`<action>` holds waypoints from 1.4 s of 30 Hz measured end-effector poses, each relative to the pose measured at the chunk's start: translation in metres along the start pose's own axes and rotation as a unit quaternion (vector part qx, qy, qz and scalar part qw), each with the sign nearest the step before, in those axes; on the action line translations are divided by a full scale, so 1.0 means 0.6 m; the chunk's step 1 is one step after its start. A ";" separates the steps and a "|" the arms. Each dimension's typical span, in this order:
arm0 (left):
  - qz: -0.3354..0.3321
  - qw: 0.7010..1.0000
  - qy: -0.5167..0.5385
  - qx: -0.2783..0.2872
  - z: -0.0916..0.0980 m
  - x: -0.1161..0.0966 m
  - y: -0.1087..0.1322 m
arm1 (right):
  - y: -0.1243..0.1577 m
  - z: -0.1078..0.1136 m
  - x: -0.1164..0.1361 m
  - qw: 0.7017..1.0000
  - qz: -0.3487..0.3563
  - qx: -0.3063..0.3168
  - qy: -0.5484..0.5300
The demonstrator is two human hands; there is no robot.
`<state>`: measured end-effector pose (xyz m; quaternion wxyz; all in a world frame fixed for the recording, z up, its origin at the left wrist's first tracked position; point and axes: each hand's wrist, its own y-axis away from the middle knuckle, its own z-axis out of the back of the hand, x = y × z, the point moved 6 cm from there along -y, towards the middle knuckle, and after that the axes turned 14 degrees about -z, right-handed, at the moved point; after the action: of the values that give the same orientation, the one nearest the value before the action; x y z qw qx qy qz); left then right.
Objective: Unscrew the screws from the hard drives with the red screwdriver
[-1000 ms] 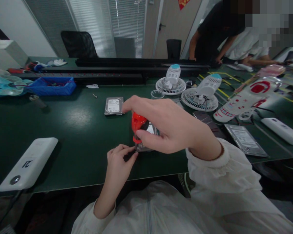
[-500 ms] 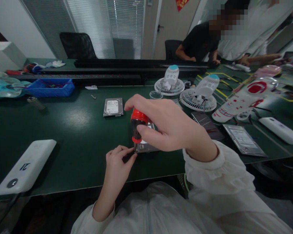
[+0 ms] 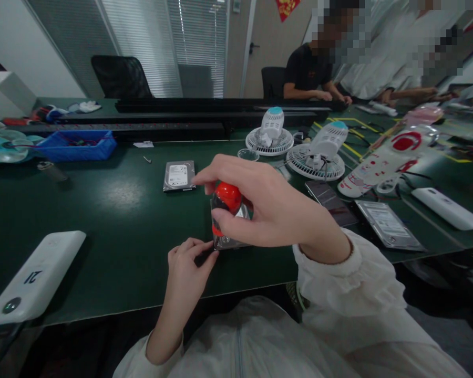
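Screwdriver (image 3: 227,197), red and black, in hand above a hard drive (image 3: 230,242) that lies flat on the green table (image 3: 134,262), just in front of the person.

Head view (sole view):
- Right hand (image 3: 270,207): grasping the screwdriver handle from above, thumb on the near side, fingers curled over the far side. Palm and fingers hide much of the drive.
- Left hand (image 3: 187,262): thumb and forefinger reach to the near-left corner of the drive. Cannot tell whether they pinch its edge or merely rest against it.
- Key relation: the screwdriver's long axis runs close to upright, top leaning slightly right in the view, lower end pointing down at that same corner, beside the left fingertips. Exact contact of the tip: too small to confirm.
- Bearing: the drive is ahead and to the right of the left hand, beneath the right hand. Left fingertips are nearest its corner; the right hand sits higher. Drive's long axis mostly covered, not judged.
- Surroundings: second drive (image 3: 179,176) beyond, to the left; third drive (image 3: 390,226) well apart to the right; white fans (image 3: 317,152) farther back.
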<state>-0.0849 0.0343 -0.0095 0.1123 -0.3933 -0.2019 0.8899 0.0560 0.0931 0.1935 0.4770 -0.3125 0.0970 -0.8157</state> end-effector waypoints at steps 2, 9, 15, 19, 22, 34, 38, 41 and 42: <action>-0.003 1.000 -0.004 -0.001 0.001 -0.002 -0.001 | -0.001 -0.001 0.000 1.000 -0.007 -0.007 0.011; -0.002 1.000 -0.008 -0.003 0.002 -0.003 -0.001 | -0.011 -0.002 0.002 0.990 -0.057 -0.006 0.125; -0.002 1.000 0.002 -0.006 0.000 -0.002 0.000 | -0.003 0.000 0.007 0.998 0.015 0.049 0.044; -0.001 1.000 -0.004 -0.002 0.001 -0.002 -0.001 | -0.011 -0.006 -0.002 0.996 -0.015 0.045 0.080; 0.001 1.000 -0.013 0.001 0.001 -0.003 -0.002 | -0.019 -0.006 -0.010 0.990 -0.049 0.023 0.127; -0.008 1.000 -0.015 -0.003 0.001 -0.003 -0.001 | -0.019 0.000 0.003 0.997 -0.003 0.043 0.059; -0.009 1.000 -0.012 -0.002 0.002 -0.006 -0.002 | -0.024 -0.004 -0.004 0.992 -0.032 0.035 0.119; -0.007 1.000 -0.010 -0.004 0.003 -0.006 -0.002 | -0.021 -0.002 -0.005 0.994 -0.021 0.038 0.096; -0.005 1.000 -0.010 -0.004 0.003 -0.006 -0.002 | -0.020 0.000 -0.003 0.996 -0.010 0.040 0.079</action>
<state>-0.0838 0.0338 -0.0056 0.1136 -0.3834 -0.2085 0.8925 0.0483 0.1010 0.1982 0.4720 -0.2289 0.0986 -0.8457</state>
